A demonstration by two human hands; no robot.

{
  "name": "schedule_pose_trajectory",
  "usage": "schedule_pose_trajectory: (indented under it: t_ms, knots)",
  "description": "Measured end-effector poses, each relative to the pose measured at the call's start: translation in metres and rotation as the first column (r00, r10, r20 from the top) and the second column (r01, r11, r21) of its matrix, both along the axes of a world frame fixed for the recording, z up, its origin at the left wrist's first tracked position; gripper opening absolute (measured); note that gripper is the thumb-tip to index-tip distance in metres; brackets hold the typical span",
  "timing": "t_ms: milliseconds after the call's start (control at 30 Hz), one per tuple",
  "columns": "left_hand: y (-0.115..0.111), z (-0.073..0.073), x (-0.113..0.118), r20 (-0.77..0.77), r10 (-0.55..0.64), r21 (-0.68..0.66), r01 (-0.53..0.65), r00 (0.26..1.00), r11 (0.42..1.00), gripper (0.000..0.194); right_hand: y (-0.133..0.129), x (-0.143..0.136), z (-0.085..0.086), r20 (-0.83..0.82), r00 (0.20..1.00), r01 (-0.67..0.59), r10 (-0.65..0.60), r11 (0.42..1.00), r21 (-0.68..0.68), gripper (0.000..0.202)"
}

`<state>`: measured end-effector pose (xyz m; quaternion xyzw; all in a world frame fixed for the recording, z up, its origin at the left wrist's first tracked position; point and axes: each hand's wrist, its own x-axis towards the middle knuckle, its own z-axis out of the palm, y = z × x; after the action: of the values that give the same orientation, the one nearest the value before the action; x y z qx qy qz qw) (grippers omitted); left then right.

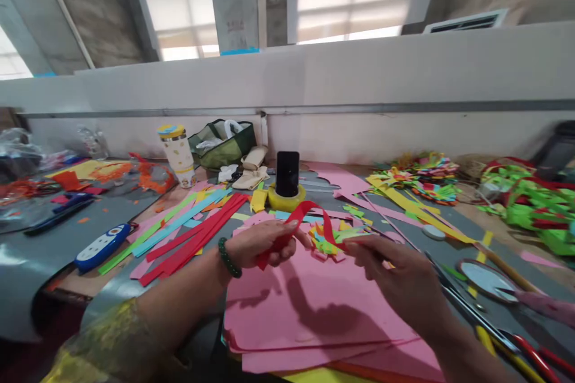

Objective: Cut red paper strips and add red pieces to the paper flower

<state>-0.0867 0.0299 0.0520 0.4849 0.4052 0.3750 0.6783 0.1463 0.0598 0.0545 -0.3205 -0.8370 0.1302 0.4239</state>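
A long red paper strip (309, 208) arches between my two hands above a stack of pink sheets (309, 317). My left hand (269, 243), with a green bead bracelet (228, 258) at the wrist, pinches one part of the strip, and its tail hangs below the fingers. The other end sits between the thumb and fingers of my right hand (389, 266). Just behind the hands, on the pink sheets, lies a cluster of small multicoloured paper pieces (332, 239), partly hidden by the strip and fingers.
Red strips (197, 242) and a blue device (102, 247) lie at left. A phone (287, 172) stands in a yellow tape roll (286, 198). A tumbler (176, 154) and green bag (224, 143) are behind. Scissors (530, 353) and a round mirror-like disc (487, 278) lie right.
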Motion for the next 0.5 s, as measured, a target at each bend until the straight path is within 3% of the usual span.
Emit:
schedule_pose_trajectory:
  t_ms: [100,233,333,400,500]
  knots:
    - [-0.007,-0.001,-0.003,0.095,-0.015,-0.093,0.024,0.995,0.995,0.046,-0.002,-0.001,0.006,-0.035,0.999,0.015,-0.014,1.000,0.014,0.022]
    - [-0.005,-0.011,0.033,0.253,0.199,-0.095,-0.181,0.947,0.979,0.043,-0.012,-0.018,-0.001,0.122,0.982,-0.176,0.145,0.936,0.303,0.017]
    - [0.000,-0.011,0.045,0.112,0.192,-0.049,-0.187,0.975,0.981,0.038,-0.011,-0.020,-0.008,0.204,0.964,-0.230,0.171,0.922,0.311,0.018]
    - [0.003,-0.007,0.028,-0.024,0.224,-0.007,-0.225,0.974,0.974,0.034,-0.006,-0.015,-0.011,0.195,0.971,-0.186,0.140,0.952,0.243,0.021]
    - [0.005,0.001,-0.033,-0.137,0.342,0.002,-0.345,0.930,0.939,0.031,-0.001,-0.007,-0.012,0.133,0.988,-0.099,0.076,0.979,0.180,0.024]
